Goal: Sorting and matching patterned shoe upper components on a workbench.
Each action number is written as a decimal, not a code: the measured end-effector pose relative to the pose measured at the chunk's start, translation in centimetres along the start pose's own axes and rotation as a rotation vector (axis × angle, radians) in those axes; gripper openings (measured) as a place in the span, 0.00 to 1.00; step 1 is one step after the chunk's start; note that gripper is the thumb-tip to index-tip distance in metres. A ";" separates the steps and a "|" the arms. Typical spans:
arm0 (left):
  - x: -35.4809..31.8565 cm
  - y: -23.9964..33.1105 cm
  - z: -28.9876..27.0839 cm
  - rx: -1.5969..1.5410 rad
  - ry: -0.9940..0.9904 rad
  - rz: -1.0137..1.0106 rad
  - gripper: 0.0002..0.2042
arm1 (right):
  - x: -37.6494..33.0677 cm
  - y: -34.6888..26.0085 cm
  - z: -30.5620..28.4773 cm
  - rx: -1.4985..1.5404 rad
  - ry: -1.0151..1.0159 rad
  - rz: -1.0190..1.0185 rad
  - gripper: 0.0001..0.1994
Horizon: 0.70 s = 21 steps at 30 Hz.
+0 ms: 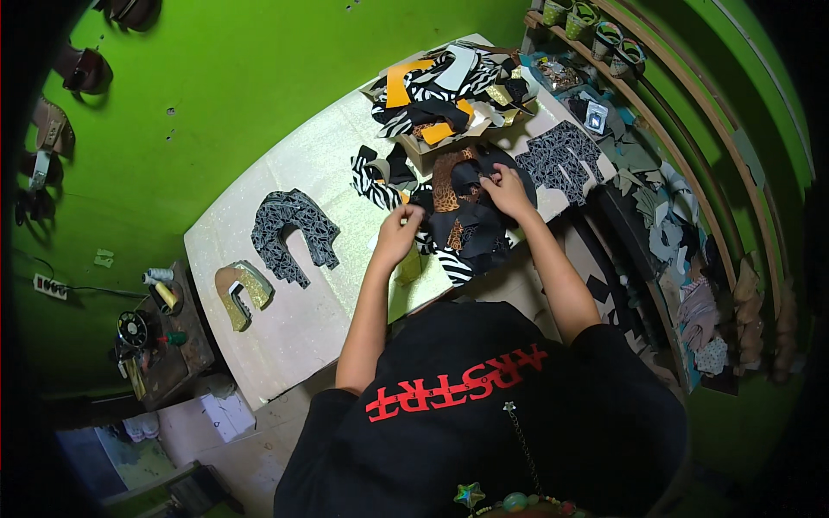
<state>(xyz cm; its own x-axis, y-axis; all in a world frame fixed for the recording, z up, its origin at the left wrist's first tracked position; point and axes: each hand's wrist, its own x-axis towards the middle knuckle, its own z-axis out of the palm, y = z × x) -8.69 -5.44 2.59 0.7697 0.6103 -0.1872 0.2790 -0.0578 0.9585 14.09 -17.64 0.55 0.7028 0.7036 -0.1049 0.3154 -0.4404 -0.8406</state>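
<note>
My left hand (397, 235) is closed on the edge of a zebra-striped cut piece (449, 263) at the near side of a heap of dark and leopard-print shoe-upper pieces (462, 220). My right hand (505, 192) rests on top of that heap and pinches a dark piece (473, 177) between its fingers. Both hands work over a white worktable (294, 319). Exactly how much each hand grips is partly hidden by the fingers.
A black patterned upper stack (292, 233) and a tan and gold stack (240, 293) lie to the left. A cardboard box of mixed cut pieces (449, 91) stands at the far end. Shelves with scraps (682, 233) run along the right; a sewing machine stand (155, 332) sits left.
</note>
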 end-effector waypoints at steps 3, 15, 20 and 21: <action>-0.3 -4.3 -0.1 0.217 -0.002 -0.123 0.13 | -0.7 0.5 0.1 -0.358 0.157 -0.044 0.28; 0.6 -5.6 2.9 0.412 0.217 -0.182 0.09 | -6.7 -2.6 6.1 -0.392 0.000 -0.468 0.13; 2.0 -6.5 3.5 0.150 0.250 -0.115 0.11 | -6.1 -3.9 7.0 -0.377 -0.123 -0.561 0.24; 2.2 -6.1 3.6 0.153 0.248 -0.110 0.11 | -5.9 -4.1 6.9 -0.376 -0.117 -0.562 0.24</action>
<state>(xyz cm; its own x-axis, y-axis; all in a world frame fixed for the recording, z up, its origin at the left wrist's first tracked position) -6.60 -6.61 -4.42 0.5721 0.7924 -0.2116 0.4506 -0.0881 0.8884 4.31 -16.14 0.91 0.3009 0.9283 0.2186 0.8266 -0.1396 -0.5452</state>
